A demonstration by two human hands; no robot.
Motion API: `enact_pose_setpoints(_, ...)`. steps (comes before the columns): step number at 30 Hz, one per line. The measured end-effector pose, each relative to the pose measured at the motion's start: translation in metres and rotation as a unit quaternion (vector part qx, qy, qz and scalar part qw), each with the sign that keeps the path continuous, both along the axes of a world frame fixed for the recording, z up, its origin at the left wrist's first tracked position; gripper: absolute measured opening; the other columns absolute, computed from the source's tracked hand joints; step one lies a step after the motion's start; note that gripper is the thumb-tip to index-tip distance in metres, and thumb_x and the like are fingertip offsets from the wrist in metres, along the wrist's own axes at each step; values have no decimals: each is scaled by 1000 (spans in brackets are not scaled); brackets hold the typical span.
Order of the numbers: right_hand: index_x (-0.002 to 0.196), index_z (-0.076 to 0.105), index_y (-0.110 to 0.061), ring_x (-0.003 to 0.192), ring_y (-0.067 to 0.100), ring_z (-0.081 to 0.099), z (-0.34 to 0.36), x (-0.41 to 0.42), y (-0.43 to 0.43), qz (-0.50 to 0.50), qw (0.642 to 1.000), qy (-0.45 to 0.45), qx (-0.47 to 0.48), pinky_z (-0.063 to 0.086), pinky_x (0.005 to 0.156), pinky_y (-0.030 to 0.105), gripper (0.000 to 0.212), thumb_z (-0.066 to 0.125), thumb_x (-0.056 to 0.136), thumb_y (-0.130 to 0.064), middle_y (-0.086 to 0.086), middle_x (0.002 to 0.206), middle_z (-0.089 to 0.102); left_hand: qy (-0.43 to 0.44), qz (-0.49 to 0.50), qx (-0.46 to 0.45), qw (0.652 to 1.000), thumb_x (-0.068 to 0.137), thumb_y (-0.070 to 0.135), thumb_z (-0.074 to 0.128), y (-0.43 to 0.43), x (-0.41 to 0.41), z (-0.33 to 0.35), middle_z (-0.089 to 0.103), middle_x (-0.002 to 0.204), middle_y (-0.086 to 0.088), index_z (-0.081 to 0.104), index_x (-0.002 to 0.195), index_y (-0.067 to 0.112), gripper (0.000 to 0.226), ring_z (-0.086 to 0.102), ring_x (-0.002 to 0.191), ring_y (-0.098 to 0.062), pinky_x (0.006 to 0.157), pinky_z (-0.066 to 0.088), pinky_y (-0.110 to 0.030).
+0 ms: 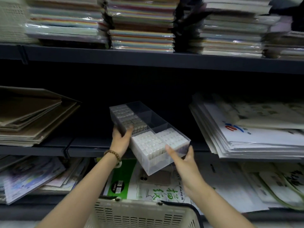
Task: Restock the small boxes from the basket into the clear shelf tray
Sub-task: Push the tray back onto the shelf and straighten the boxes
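A long clear shelf tray [158, 119] with dividers sticks out over the edge of the middle shelf, angled toward me. Its front and left compartments are packed with several small white boxes [148, 143]; the rear right compartments look empty. My left hand [120, 137] grips the tray's left wall, thumb inside the rim. My right hand [182, 159] holds the tray's front right corner, fingers curled round it. A cream plastic basket [141, 213] sits below at the bottom edge; its contents are hidden.
Brown card sheets [32, 116] lie on the middle shelf at left, wrapped paper sheets [256, 129] at right. Stacks of coloured paper [141, 25] fill the upper shelf. Sketch paper packs [148, 183] lie on the lower shelf behind the basket.
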State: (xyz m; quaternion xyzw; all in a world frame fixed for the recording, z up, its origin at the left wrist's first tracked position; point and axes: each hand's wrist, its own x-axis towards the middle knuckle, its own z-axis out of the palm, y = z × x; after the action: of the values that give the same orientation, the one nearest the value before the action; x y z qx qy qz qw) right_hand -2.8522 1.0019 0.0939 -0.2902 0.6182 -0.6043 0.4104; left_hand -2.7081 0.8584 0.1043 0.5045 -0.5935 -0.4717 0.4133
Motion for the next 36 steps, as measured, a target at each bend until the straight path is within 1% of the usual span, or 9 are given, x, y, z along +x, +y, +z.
enact_pose_setpoints(3, 143, -24, -36, 145, 17, 9, -5, 14, -8, -4, 1000, -16, -9, 15, 117, 43, 128, 74, 64, -53, -9, 159, -9, 40, -23, 31, 998, 93, 42, 45, -11, -3, -5, 34, 148, -5, 7, 149, 25, 69, 34, 134, -25, 99, 29, -30)
enact_pose_setpoints(5, 142, -26, -36, 145, 17, 11, -4, 10, -10, 1, 1000, -25, 0, 15, 115, 42, 122, 74, 73, -45, -9, 159, -7, 57, -20, 32, 998, 95, 39, 43, -12, -5, -7, 36, 146, -6, 8, 148, 26, 65, 36, 133, -26, 92, 29, -27)
enact_pose_setpoints(10, 145, -22, -29, 143, 20, 20, 3, -14, -14, 52, 998, 9, 45, 18, 113, 42, 115, 71, 79, -41, -4, 159, 11, 77, -2, -6, 997, 94, 24, 50, -4, -4, -7, 30, 150, -6, 6, 148, 23, 70, 33, 134, -24, 110, 30, -39)
enact_pose_setpoints(17, 151, 10, -26, 128, 9, 40, 13, -42, -20, 127, 986, 92, 62, 28, 108, 29, 90, 68, 83, -37, -13, 143, 41, 27, 29, -69, 997, 75, 26, 76, -12, 29, -6, 20, 153, -1, 6, 148, 20, 101, 24, 139, -18, 112, 23, -33)
enact_pose_setpoints(20, 141, 35, -27, 113, 2, 50, 22, -52, -30, 163, 977, 123, 58, 35, 94, 19, 65, 67, 85, -23, -16, 126, 55, 31, 73, -59, 995, 67, 24, 82, -23, 38, -7, 19, 153, -3, 8, 148, 19, 110, 21, 141, -20, 115, 21, -39)
enact_pose_setpoints(23, 142, 35, -20, 117, 7, 51, 30, -62, -43, 185, 976, 106, 53, 34, 100, 20, 65, 63, 85, -8, -9, 129, 53, 13, 104, -64, 992, 64, 28, 84, -31, 48, -9, 10, 156, -5, 3, 149, 18, 117, 12, 143, -22, 116, 18, -44)
enact_pose_setpoints(28, 145, 32, -19, 125, 9, 49, 40, -87, -59, 258, 961, 72, 69, 32, 110, 27, 67, 59, 86, -5, -4, 137, 52, 43, 195, -99, 975, 66, 33, 82, -36, 67, -12, 5, 155, -8, 3, 148, 15, 115, 10, 143, -23, 112, 15, -34)
enact_pose_setpoints(31, 144, 35, -19, 124, 9, 51, 45, -96, -63, 274, 956, 62, 84, 33, 110, 28, 69, 62, 81, -7, -4, 134, 56, 59, 203, -79, 974, 71, 38, 77, -38, 83, -13, 14, 154, -7, 7, 148, 17, 106, 19, 141, -23, 114, 20, -36)
enact_pose_setpoints(36, 143, 36, -17, 126, 11, 50, 41, -100, -58, 275, 957, 60, 77, 28, 115, 33, 63, 60, 85, -13, -2, 134, 56, -1, 204, -106, 973, 67, 46, 76, -23, 94, -18, 37, 135, -4, 32, 134, 12, 87, 38, 126, -23, 101, 32, -30)
